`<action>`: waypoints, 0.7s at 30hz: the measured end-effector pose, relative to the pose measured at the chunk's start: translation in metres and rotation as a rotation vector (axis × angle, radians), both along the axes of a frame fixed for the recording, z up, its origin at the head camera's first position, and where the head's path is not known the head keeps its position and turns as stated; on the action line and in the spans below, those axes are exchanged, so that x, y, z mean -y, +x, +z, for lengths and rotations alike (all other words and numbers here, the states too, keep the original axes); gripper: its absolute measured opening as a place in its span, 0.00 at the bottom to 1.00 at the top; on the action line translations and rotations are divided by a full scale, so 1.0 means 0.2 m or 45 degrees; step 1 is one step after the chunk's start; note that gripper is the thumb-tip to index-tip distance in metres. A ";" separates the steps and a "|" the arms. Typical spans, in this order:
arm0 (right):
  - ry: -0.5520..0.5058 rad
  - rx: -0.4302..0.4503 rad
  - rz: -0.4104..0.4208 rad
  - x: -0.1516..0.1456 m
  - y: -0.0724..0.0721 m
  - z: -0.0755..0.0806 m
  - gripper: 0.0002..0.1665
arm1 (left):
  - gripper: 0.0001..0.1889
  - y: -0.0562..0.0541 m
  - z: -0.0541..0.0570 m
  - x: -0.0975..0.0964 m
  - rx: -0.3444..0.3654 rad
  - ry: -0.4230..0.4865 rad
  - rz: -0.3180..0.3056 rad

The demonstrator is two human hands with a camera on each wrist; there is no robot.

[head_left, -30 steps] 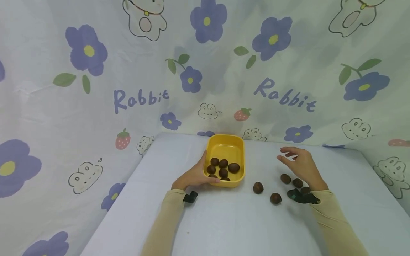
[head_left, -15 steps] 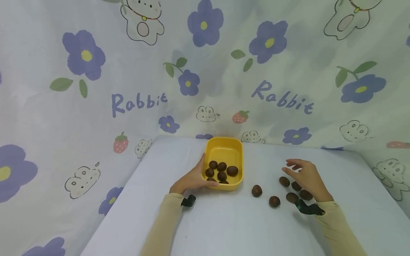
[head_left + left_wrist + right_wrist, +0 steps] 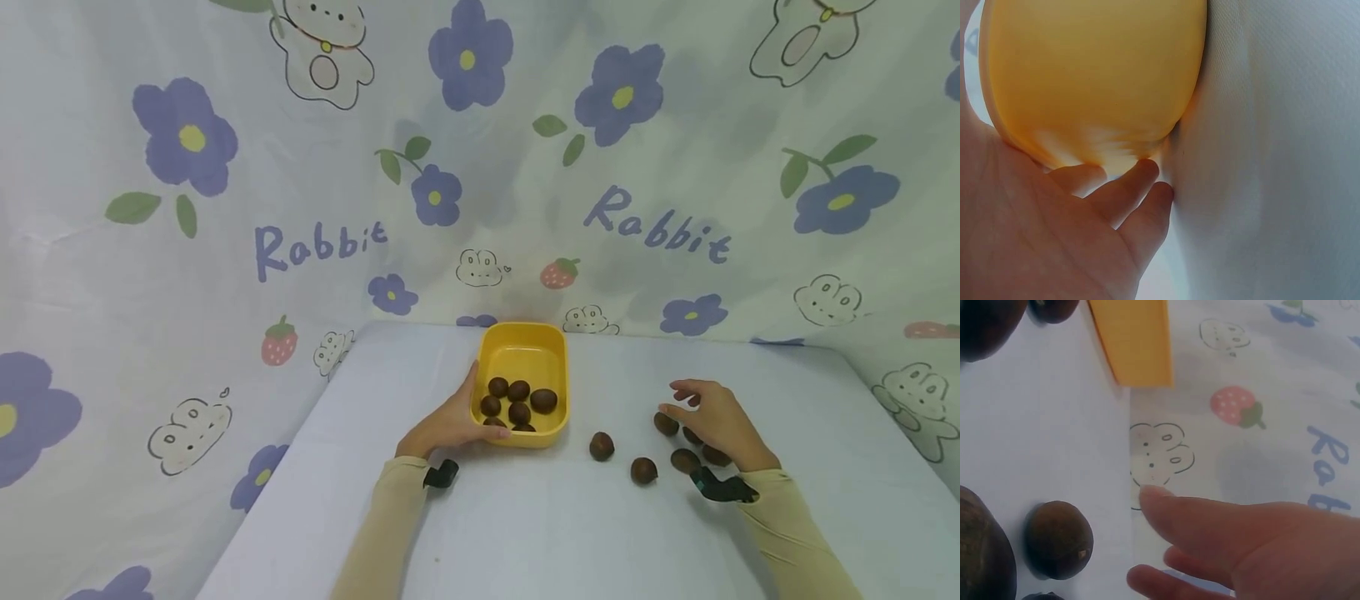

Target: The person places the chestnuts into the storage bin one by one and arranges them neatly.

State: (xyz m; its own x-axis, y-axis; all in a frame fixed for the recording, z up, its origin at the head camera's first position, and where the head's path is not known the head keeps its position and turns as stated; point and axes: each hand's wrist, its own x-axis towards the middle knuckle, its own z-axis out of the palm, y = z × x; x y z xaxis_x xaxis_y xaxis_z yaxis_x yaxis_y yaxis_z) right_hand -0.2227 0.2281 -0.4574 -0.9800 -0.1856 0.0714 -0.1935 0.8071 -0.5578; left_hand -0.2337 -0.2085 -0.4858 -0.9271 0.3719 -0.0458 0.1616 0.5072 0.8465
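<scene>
My left hand [image 3: 453, 419] holds the yellow plastic box [image 3: 523, 360] by its near left corner, thumb over the front rim and fingers against the side. Several brown chestnuts [image 3: 543, 401] lie in the near part of the box. On the right, my right hand [image 3: 716, 421] hovers low over a group of loose chestnuts [image 3: 665, 423], thumb and fingers bent and apart with nothing between them. Part of that group is hidden behind the hand. In the right wrist view the fingers are in the air beside a chestnut [image 3: 1059, 540].
Two more chestnuts, one [image 3: 602, 446] nearer the box and another [image 3: 643, 471] closer to me, lie between the hands. A white cloth covers the table [image 3: 525, 525]. Behind it hangs a curtain [image 3: 495, 225] printed with flowers and rabbits.
My right hand has come down and a little toward me, closer to the loose chestnuts. The left hand keeps its hold on the box, and the head view has shifted slightly.
</scene>
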 end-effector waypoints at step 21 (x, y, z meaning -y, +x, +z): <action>0.063 0.227 0.015 -0.01 0.00 0.00 0.32 | 0.77 -0.01 0.00 -0.01 0.000 0.004 -0.006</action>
